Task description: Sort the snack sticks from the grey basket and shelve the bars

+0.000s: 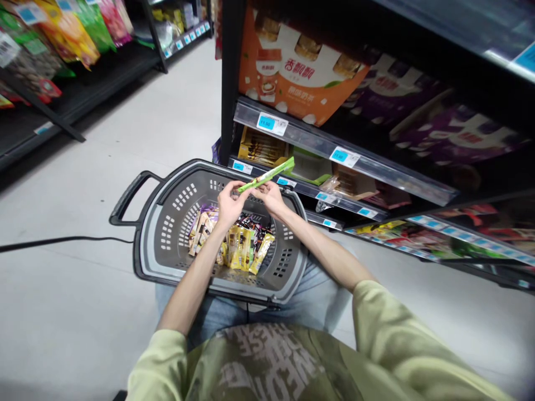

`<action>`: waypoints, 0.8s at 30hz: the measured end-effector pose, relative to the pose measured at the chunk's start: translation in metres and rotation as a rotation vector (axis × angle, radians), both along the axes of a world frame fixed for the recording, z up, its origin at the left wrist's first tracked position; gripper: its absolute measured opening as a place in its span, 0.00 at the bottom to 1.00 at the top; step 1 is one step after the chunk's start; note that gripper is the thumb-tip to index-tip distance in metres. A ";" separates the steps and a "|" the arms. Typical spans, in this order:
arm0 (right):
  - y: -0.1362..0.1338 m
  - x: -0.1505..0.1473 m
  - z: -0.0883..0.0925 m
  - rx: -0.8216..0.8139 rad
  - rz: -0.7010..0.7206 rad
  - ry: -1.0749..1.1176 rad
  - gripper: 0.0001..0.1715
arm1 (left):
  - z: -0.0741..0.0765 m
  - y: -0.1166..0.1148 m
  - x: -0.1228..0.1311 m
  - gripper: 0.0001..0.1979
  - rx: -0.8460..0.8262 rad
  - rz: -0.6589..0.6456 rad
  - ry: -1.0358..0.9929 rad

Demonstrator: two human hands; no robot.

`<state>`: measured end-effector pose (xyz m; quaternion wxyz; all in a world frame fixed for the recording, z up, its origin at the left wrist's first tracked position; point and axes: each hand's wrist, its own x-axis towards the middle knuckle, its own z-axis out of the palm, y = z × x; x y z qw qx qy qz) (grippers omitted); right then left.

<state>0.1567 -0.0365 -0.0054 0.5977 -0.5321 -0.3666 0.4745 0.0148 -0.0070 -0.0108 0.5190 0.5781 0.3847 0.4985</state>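
Observation:
A slim green drink-mix sachet (267, 176) is held above the shopping basket, slanting up to the right. My left hand (230, 201) pinches its lower left end. Under its middle, my right hand (270, 196) also has its fingers closed on it. The grey shopping basket (161, 192) rests at my lap, its black handle (125, 200) sticking out to the left. Inside it lie several stick sachets: yellow sachets (240, 248), cream sachets (203, 234) and dark ones, partly hidden by my left forearm.
A shelf rack (309, 136) stands close ahead on the right. Its lower level holds a yellow sachet box (263, 147) and a green carton (309, 165); above sits an orange drink pack (298, 83). Bagged snacks (67, 33) hang over another rack across the aisle.

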 end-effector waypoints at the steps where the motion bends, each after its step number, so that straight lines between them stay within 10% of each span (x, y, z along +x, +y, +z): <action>1: 0.000 0.000 0.000 0.001 0.005 -0.003 0.30 | 0.000 0.000 0.000 0.11 -0.001 0.010 0.014; 24: -0.004 -0.007 0.006 0.028 -0.069 -0.046 0.26 | -0.016 0.013 0.000 0.08 -0.143 0.033 -0.120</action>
